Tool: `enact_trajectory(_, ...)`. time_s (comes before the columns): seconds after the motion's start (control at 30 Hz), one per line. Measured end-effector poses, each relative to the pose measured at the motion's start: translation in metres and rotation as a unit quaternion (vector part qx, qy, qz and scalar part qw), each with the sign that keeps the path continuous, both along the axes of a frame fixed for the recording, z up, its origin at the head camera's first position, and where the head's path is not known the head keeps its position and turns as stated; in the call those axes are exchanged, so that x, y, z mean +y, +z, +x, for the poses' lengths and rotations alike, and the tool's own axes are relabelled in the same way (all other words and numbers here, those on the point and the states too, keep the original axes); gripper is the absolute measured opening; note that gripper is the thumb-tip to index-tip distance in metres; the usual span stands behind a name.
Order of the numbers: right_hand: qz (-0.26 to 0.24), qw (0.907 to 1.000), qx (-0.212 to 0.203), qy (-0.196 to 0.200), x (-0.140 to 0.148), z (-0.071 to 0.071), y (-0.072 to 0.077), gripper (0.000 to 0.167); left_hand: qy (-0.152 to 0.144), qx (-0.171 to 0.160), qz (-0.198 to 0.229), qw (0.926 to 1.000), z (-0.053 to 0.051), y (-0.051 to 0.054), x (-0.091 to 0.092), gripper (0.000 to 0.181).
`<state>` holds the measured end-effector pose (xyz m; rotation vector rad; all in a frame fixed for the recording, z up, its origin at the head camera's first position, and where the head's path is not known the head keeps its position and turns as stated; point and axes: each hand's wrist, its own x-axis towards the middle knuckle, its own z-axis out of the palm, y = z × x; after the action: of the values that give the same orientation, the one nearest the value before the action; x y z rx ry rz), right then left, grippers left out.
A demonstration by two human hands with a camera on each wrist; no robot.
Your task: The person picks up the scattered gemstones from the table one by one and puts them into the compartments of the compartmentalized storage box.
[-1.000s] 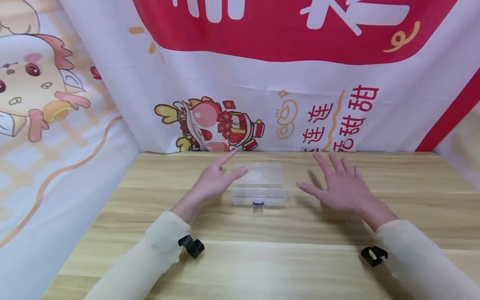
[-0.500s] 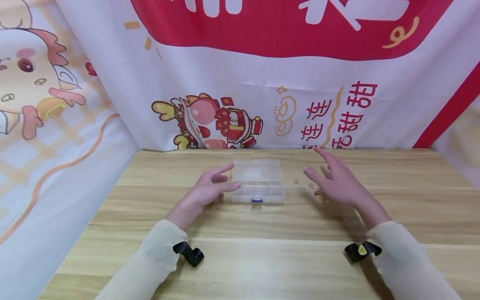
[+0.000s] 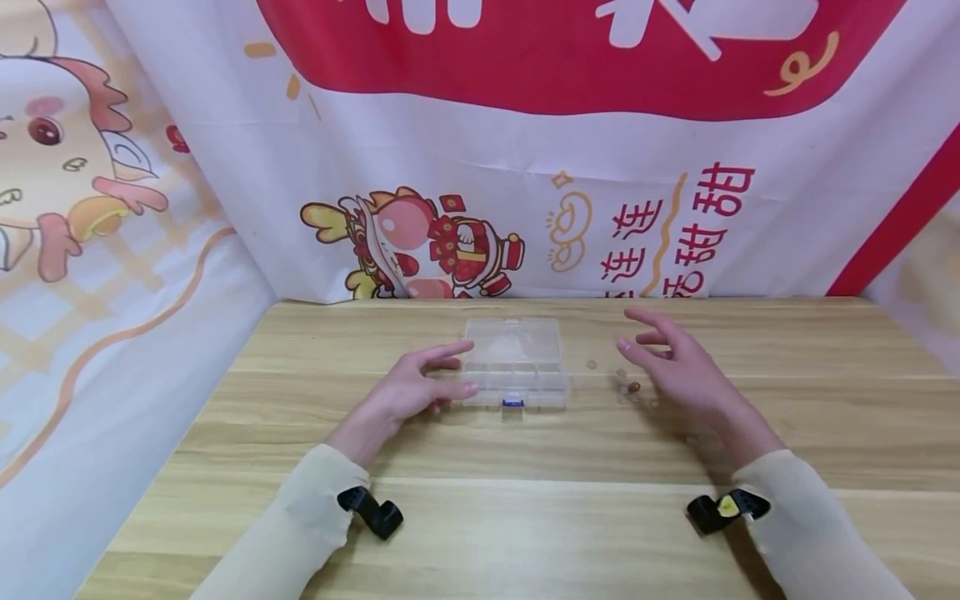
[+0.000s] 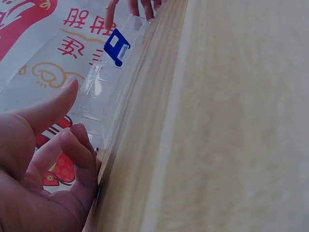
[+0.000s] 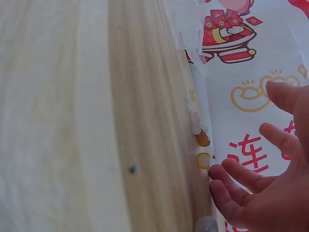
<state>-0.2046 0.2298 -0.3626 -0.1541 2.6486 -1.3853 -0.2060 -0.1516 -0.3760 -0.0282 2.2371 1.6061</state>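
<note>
A clear plastic compartment box (image 3: 525, 379) with a blue latch (image 3: 513, 402) stands on the table, its lid (image 3: 517, 340) swung open toward the back. My left hand (image 3: 408, 385) is beside the box's left side, thumb and index finger extended toward it, the other fingers bent; whether it touches the box I cannot tell. Past the box's right side, my right hand (image 3: 690, 367) hovers with loose fingers and holds nothing. Near it lie several small bead-like pieces, among them a brown one (image 5: 203, 138), a yellow one (image 5: 203, 161) and a greyish one (image 5: 206, 224).
The wooden table (image 3: 480, 517) ends at the back against a printed cloth (image 3: 465, 142); another printed cloth (image 3: 150, 333) hangs at the left. A tiny teal piece (image 5: 133, 169) appears in the right wrist view. Black camera mounts (image 3: 372, 512) sit on both sleeves.
Both hands have come down closer to the table. The left has drawn back slightly from over the box; the right fingers have relaxed from a spread pose, uncovering the small pieces.
</note>
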Motion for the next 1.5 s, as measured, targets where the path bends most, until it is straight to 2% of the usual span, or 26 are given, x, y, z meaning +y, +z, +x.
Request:
enact_trajectory(0.33,-0.018,0.9995,-0.026,0.005,-0.001,0.0,-0.004,0.066,-0.007,-0.003,0.003,1.0,0.001,-0.003,-0.002,0.071)
enact_trajectory(0.67,0.01,0.999,-0.042,-0.002,0.004,0.001,-0.008,0.044,-0.022,-0.003,0.001,0.9998,0.002,-0.004,-0.002,0.073)
enact_trajectory(0.93,-0.003,0.9968,-0.078,0.02,0.017,0.0,-0.009,0.039,-0.028,-0.007,-0.002,0.9996,0.001,-0.004,0.0,0.071)
enact_trajectory(1.07,0.018,0.9959,-0.085,0.027,0.019,0.0,-0.009,0.037,-0.031,-0.003,-0.004,0.9995,0.001,-0.004,0.001,0.071)
enact_trajectory(1.5,0.079,0.994,-0.065,0.04,0.019,0.0,-0.007,0.024,-0.027,-0.001,-0.009,0.9996,0.001,-0.006,0.001,0.07)
